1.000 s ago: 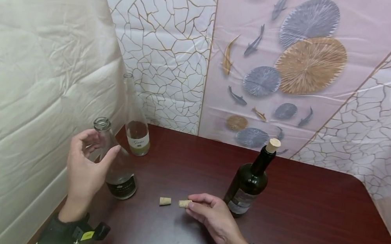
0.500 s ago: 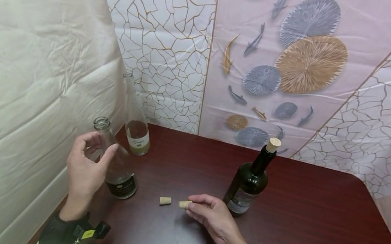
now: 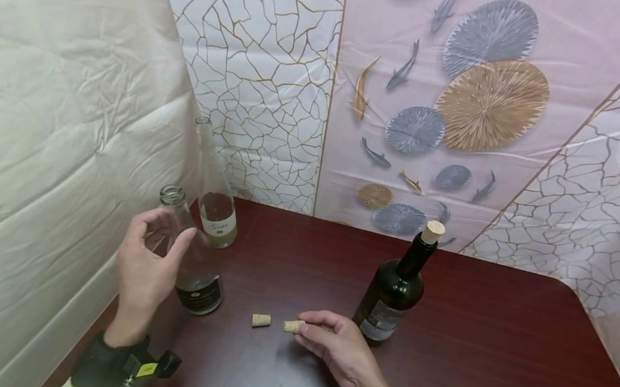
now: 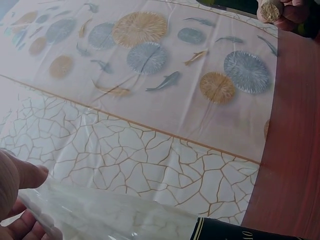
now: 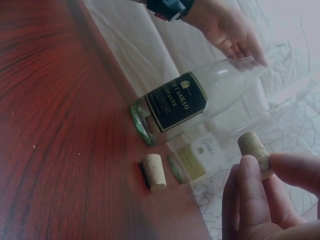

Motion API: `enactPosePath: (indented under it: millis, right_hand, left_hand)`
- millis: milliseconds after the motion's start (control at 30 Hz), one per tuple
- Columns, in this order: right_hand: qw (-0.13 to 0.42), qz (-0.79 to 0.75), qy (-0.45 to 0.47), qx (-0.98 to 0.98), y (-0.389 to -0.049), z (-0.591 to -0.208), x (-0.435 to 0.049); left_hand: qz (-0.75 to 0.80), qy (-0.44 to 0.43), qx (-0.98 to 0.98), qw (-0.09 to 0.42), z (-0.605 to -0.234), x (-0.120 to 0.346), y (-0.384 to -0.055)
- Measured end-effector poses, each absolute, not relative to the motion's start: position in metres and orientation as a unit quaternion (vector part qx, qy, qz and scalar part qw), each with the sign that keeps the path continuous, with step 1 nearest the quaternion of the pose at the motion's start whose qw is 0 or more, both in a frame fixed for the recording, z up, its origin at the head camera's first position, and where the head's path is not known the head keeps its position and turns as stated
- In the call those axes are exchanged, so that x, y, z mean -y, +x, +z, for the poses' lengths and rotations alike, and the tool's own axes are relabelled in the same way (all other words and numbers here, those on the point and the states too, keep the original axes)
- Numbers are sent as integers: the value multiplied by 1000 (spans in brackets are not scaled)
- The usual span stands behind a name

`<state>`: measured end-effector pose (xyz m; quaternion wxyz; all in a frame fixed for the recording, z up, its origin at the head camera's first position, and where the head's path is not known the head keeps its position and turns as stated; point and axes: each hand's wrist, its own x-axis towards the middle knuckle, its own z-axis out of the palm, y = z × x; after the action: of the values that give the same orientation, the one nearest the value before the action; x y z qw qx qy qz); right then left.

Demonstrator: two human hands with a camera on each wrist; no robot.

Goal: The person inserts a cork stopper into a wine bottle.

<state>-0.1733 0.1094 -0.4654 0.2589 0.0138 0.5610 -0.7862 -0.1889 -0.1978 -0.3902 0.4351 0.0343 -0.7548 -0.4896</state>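
Observation:
My left hand (image 3: 148,259) grips a clear glass champagne bottle (image 3: 199,264) by its upper part, thumb and fingers around the glass. This bottle has no stopper and bears a black label (image 5: 176,101). Between thumb and fingertips, my right hand (image 3: 342,355) pinches a small cork (image 3: 291,326), held over the table; its round end shows in the left wrist view. A second cork (image 3: 261,320) lies on its side on the table, between the held cork and the champagne bottle. To the right, just behind my right hand, stands a dark green wine bottle (image 3: 393,289) with a cork (image 3: 433,232) in its mouth.
Another clear bottle (image 3: 219,213) with a white label stands uncorked at the back left. The dark red wooden table (image 3: 487,335) meets a patterned cloth (image 3: 275,90) behind and a cream cloth (image 3: 62,151) close on the left.
My left hand and the champagne bottle have shifted slightly to the right over the last half second. The right hand stays nearly still with its cork.

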Motion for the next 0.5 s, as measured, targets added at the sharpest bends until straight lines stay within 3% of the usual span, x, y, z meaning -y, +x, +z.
enactPosePath:
  millis: [500]
  right_hand:
    - [245, -793, 27, -557, -172, -468, -114]
  left_hand:
    - [-515, -22, 741, 431, -393, 181, -201]
